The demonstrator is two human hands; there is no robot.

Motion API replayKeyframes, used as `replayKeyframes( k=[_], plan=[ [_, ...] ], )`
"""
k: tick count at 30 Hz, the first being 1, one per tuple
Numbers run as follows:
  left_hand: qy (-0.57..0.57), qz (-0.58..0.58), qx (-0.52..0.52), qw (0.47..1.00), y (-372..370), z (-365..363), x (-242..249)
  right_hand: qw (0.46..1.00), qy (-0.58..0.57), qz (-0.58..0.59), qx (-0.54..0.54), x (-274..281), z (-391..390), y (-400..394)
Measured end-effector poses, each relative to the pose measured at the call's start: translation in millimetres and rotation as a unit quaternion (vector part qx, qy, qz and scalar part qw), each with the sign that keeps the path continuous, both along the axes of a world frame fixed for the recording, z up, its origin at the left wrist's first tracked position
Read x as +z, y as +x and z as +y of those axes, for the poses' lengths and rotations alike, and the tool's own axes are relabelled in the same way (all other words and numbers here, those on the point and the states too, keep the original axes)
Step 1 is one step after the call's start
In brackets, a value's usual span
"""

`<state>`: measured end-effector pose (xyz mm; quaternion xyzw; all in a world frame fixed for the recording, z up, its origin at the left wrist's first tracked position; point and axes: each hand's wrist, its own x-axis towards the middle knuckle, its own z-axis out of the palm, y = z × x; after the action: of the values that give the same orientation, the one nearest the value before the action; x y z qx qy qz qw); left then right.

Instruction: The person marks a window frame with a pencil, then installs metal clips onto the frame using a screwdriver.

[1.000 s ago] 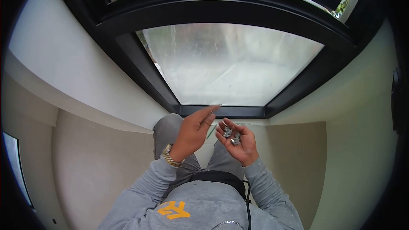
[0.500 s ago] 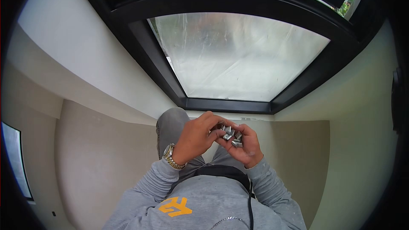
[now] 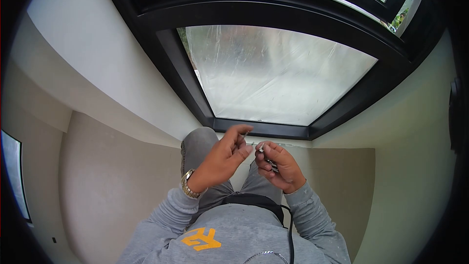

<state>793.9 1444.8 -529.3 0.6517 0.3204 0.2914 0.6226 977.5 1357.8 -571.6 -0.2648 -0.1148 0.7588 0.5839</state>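
Small silvery metal pieces lie in my right hand, whose fingers are curled around them. One small metal piece pokes out between the thumb and forefinger of that hand. Most of the pieces are hidden by the fingers, and their exact kind is not clear. My left hand, with a metal-band watch on the wrist, is just to the left and apart from the right hand. Its thumb and forefinger are spread, the fingertips a little blurred, and I make out no piece held there.
A black-framed window with a plastic-filmed pane stands directly in front. Pale walls close in on both sides. My bent knee is close to the sill. Another window shows at far left.
My left hand has drawn away leftward from the right hand and its fingers have parted. My right hand has closed over the metal pieces, which lay exposed in it before.
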Motion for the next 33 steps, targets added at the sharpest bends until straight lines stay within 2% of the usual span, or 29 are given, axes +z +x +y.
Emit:
replayKeyframes(
  k=[1, 3, 4, 6, 10, 12, 13, 15, 19, 24, 28, 31, 33],
  plan=[
    [0.001, -0.001, -0.002, 1.0, 0, -2, 2, 1.0, 0.001, -0.001, -0.002, -1, 0, 1],
    [0.183, 0.05, 0.023, 0.981, -1, -8, 12, 0.993, 0.016, 0.117, -0.024, -5, -2, 3],
    [0.183, 0.049, 0.022, 0.982, -1, -10, 19, 0.993, 0.016, 0.116, -0.025, -7, -3, 4],
    [0.315, 0.145, 0.001, 0.938, -1, -16, 35, 0.98, 0.029, 0.195, 0.012, -12, -5, 6],
    [0.364, 0.157, 0.018, 0.918, 5, -21, 39, 0.98, 0.026, 0.199, 0.003, -6, -9, 2],
    [0.389, 0.137, 0.033, 0.91, 9, -21, 38, 0.993, 0.027, 0.113, -0.034, 2, -12, -1],
    [0.389, 0.136, 0.032, 0.91, 9, -21, 38, 0.993, 0.027, 0.113, -0.035, 3, -13, -2],
    [0.396, 0.139, 0.026, 0.907, 10, -21, 37, 0.995, 0.047, -0.004, -0.083, 3, -15, -3],
    [0.399, 0.123, 0.032, 0.908, 11, -24, 41, 0.99, 0.05, -0.04, -0.125, 8, -19, -4],
    [0.407, 0.109, 0.034, 0.906, 16, -25, 39, 0.962, 0.068, -0.198, -0.175, 14, -22, -9],
    [0.404, 0.085, 0.013, 0.911, 17, -25, 30, 0.96, 0.06, -0.209, -0.177, 19, -24, -8],
    [0.421, 0.086, 0.015, 0.903, 17, -25, 30, 0.943, 0.064, -0.276, -0.173, 27, -26, -5],
    [0.3, 0.058, -0.008, 0.952, 14, -23, 29, 0.927, 0.064, -0.327, -0.169, 34, -28, -1]
  ],
)
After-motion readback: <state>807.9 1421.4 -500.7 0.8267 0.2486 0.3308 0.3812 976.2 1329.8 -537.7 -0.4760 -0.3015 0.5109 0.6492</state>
